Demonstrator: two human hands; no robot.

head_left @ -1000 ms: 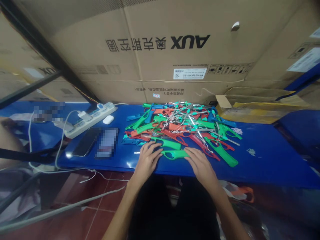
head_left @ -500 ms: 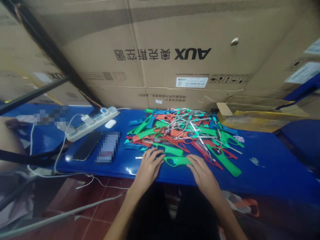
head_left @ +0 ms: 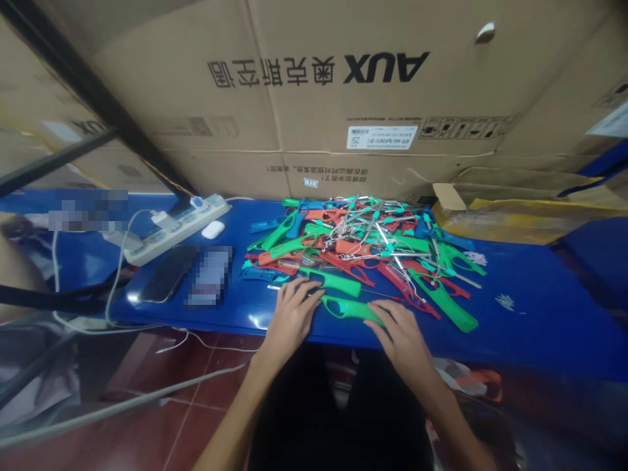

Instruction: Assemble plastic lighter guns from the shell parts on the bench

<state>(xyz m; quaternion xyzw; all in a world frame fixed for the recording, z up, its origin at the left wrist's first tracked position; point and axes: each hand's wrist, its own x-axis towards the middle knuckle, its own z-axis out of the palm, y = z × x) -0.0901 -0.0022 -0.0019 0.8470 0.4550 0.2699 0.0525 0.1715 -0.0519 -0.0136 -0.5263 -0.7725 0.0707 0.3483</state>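
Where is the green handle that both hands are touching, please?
In the head view, the green handle is below and right of centre, between the left hand and right hand, near the front edge of the blue table.

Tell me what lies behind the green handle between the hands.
Behind the near handle lies another green handle, then a tangled pile of coloured pieces. Whatever the pile covers cannot be seen.

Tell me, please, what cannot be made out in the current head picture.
All in the head view:
Parts of the green lighter: hidden by the left hand and the right hand.
The lowest items in the pile of lighters: covered by those on top.
Screen of the lit phone: blurred into blocks.
Fine print on the white label: too small.
Another person: cut off by the left edge.
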